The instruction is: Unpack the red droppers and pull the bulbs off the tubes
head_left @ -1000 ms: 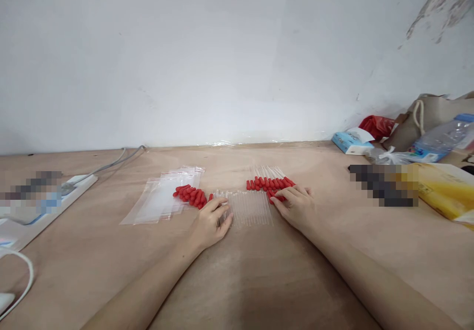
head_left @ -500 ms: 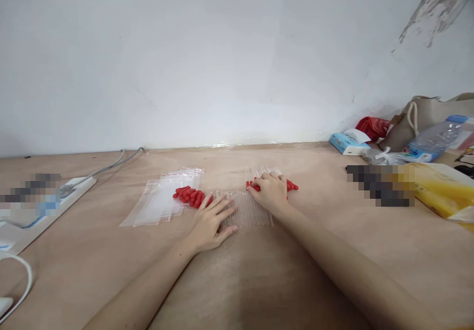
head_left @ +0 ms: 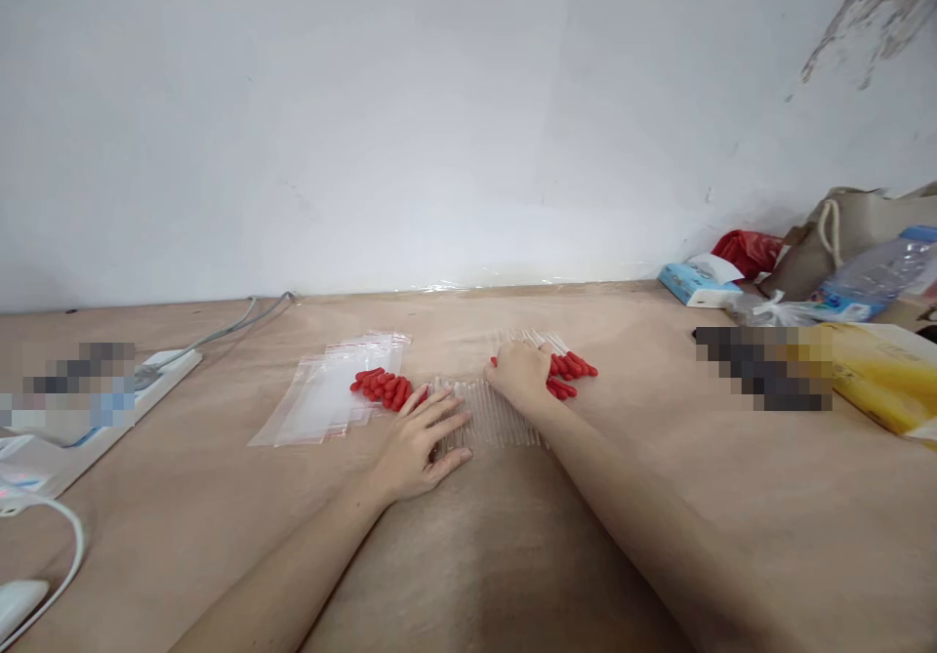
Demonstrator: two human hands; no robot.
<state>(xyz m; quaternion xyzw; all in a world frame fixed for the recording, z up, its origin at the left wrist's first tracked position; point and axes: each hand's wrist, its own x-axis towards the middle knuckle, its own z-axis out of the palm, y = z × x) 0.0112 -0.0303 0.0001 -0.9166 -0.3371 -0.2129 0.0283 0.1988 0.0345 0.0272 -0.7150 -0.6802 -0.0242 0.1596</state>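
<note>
A row of thin clear tubes lies side by side on the wooden table. My left hand rests flat on the left end of this row, its fingers spread. Partly under its fingertips is a pile of red rubber bulbs. My right hand is curled down over the far ends of the tubes, and a bit of red shows beside its fingers. What its fingers close on is hidden. Just right of it lie more red bulbs, with clear tube tips behind them.
Clear zip bags lie fanned out at the left. Further left are a white power strip and cables. At the right stand a blue tissue pack, a plastic bottle and a yellow package. A white wall closes the back.
My right hand has shifted slightly left and curled more over the tube ends, uncovering more red bulbs on its right. My left hand stays in place. The view has turned slightly.
</note>
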